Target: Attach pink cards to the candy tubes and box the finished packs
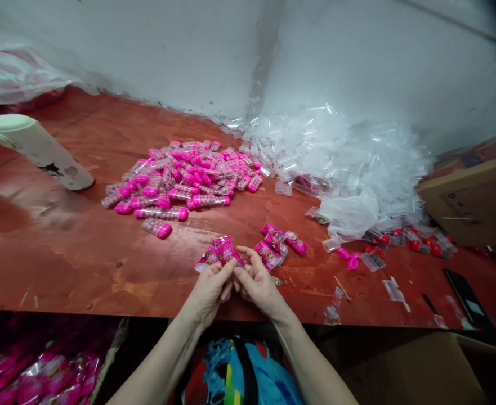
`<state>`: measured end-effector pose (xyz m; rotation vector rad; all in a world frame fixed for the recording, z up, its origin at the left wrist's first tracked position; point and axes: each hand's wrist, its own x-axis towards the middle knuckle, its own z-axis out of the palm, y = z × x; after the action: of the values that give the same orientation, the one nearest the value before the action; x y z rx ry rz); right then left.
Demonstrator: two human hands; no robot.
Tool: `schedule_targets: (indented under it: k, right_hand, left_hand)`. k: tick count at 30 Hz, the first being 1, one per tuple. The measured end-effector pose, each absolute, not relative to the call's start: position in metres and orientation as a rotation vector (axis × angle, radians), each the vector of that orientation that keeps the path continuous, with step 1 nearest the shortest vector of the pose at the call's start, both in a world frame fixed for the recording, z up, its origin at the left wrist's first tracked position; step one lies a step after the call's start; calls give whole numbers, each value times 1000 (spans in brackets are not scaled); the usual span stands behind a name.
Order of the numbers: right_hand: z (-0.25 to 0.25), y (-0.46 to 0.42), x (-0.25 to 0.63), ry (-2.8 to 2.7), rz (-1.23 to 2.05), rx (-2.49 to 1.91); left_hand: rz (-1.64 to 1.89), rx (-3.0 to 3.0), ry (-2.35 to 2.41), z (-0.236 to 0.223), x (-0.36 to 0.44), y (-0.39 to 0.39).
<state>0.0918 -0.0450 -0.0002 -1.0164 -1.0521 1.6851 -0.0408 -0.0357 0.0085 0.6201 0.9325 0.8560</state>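
So the pink packet (pixel 229 251) I've got is right in front of me, just above the table near its front edge, with its far end by a couple of other pink packets (pixel 208 257) on its left. My left hand (pixel 209 286) has it clamped by the near end, thumb on top and fingers tucked under. My right hand (pixel 261 284) is right up against it, thumb close to my left one and index finger stretched along the packet's right side, but honestly I can't tell whether that one is really pinching or just steadying. It looks like thin shiny film, so I'd expect it to weigh next to nothing, bend easily and be a bit slick under dry fingertips. Best hold, I reckon, is a flat thumb-and-finger pinch near the end; squeezing the middle could crumple it or crush whatever's inside. Just past my right fingers there's another little cluster of packets (pixel 268 247). Further out is a heap of pink-capped tubes (pixel 184 183) full of small round bits, then a big mound of clear plastic (pixel 327 152) against the wall, a pale bottle (pixel 72 166) way over left and a phone (pixel 467 295) off to the right.
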Motion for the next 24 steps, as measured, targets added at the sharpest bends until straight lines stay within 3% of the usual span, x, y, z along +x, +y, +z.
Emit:
schedule_targets:
  k: [7,10,13,15,19,24]
  right_hand:
    - [-9,-45,98,-1194,1548,-1132]
    - [-1,-42,114,-1406,1140,-1337]
    - [14,-37,135,-1508,650,-1706]
    - [21,-35,141,-1563,476,-1881]
    - [18,-36,119,-1711,605,-1802]
    - [0,-25,73,-1790,749,-1536]
  left_hand:
    - [756,586,864,1,-31,-43]
    - [748,713,959,2,-41,-44]
    - [904,1152,1469,2,-64,-37]
    - [830,1494,1859,1,-79,-29]
    - [261,1846,2081,-1,-92,-15]
    - [163,1902,2092,-1,-87,-13]
